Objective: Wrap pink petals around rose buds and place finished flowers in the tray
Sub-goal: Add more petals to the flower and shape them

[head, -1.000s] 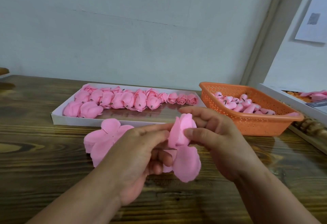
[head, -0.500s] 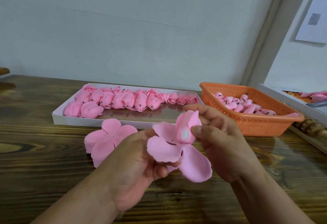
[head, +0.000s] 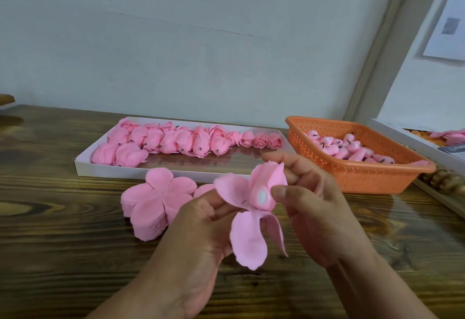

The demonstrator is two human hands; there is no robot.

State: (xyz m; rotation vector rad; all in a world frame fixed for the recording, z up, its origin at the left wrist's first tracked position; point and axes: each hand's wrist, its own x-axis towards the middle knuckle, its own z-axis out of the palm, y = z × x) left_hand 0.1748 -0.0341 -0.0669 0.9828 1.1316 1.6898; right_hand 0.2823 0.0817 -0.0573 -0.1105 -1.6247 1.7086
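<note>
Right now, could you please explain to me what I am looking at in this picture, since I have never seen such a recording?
There is no machine: a camera worn on a person's head looks down at two bare hands over a wooden table. The left hand and right hand together hold a half-wrapped rose, its petals spread open. A stack of petals lies nearby. Behind it, a white tray holds finished flowers, and an orange basket holds buds.

Wooden table (head: 63, 255), pale wall (head: 201, 41), paper sheet (head: 450, 24) at right.
</note>
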